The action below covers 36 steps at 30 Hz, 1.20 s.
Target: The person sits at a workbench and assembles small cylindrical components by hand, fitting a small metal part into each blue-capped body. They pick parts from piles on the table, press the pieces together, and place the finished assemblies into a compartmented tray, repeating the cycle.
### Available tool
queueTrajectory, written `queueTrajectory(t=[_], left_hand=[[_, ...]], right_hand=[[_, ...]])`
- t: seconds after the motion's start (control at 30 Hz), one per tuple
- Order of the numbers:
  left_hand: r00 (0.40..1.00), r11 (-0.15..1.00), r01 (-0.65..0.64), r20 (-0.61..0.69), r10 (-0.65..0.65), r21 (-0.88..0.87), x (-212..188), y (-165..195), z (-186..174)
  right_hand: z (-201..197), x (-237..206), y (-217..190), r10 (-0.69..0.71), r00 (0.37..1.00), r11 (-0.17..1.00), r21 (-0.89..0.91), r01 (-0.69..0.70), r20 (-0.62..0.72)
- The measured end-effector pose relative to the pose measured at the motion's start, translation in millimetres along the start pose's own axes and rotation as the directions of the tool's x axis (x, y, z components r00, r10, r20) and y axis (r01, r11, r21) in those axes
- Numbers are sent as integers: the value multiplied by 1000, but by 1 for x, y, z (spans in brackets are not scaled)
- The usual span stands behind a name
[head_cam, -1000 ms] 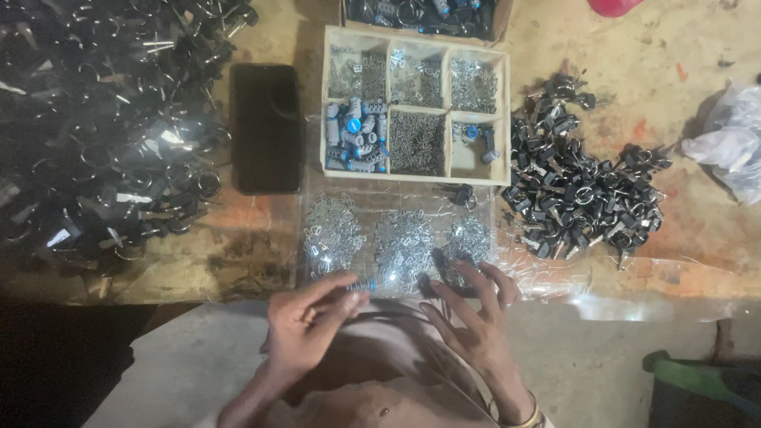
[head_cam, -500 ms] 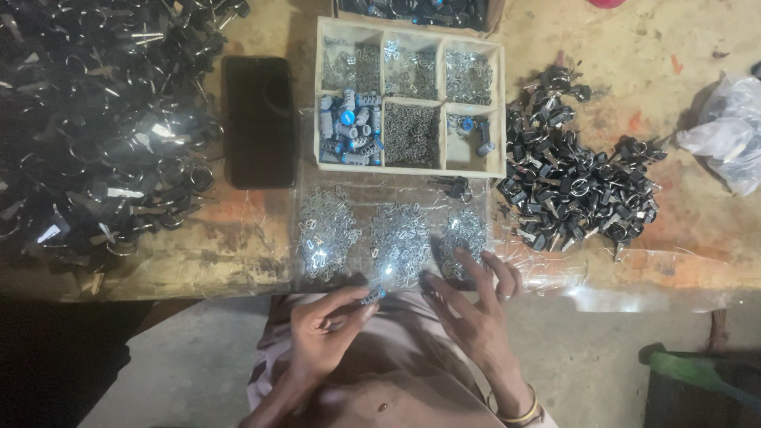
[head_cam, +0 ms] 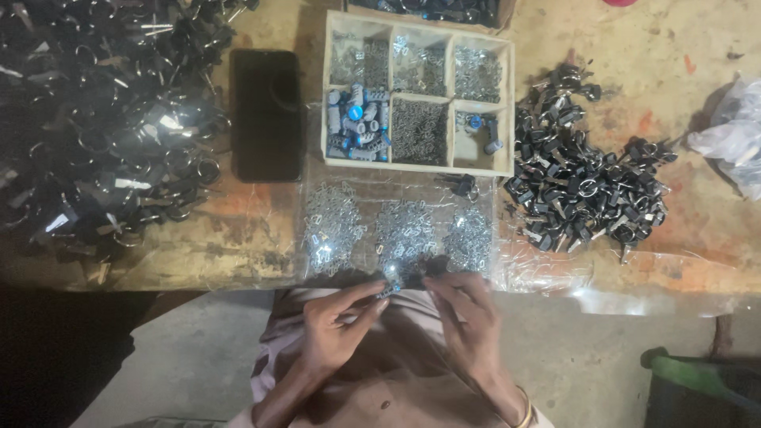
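A small metal part (head_cam: 388,290) is pinched by the fingers of the left hand (head_cam: 337,326) at the near edge of the surface (head_cam: 222,238). The right hand (head_cam: 469,315) is held beside it, fingers narrow, holding nothing that can be seen. Just beyond, three heaps of small metal pieces (head_cam: 404,234) are spread on clear plastic. Farther away, a compartment box (head_cam: 418,91) and a black phone (head_cam: 266,113) are placed.

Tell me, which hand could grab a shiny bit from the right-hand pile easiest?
Probably the right hand: its fingertips lie just below the right-hand pile of small metal pieces, while the left hand pinches a small part.
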State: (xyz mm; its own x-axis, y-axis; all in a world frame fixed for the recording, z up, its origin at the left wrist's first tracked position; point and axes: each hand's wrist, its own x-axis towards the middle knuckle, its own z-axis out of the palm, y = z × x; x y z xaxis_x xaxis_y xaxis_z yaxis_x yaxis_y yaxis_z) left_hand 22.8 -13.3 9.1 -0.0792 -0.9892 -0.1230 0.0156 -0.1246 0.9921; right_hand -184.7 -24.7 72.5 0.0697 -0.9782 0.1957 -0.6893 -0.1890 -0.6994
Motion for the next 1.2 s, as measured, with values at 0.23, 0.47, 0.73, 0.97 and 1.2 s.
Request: queueTrajectory(t=[0.23,0.47,0.73,0.97,1.2], left_hand=[[999,998,-33,-13,33,52,0,0,4],[975,950,-220,19,222,220,-1,1,1],[966,942,-256,14,259,216,-10,2,5],[995,995,-86,-56,88,44,-11,-1,0],[993,996,-54,-97,61,74,-10,-4,-3]], right_hand=[[15,5,-9,175,982,971,155,-184,68],[19,0,-9,162,983,977,125,-171,83],[1,-9,2,-54,997,995,-87,58,56],[7,-8,20,-321,941,899,-347,266,-111],[8,-12,11,-177,982,974,-153,165,-67]])
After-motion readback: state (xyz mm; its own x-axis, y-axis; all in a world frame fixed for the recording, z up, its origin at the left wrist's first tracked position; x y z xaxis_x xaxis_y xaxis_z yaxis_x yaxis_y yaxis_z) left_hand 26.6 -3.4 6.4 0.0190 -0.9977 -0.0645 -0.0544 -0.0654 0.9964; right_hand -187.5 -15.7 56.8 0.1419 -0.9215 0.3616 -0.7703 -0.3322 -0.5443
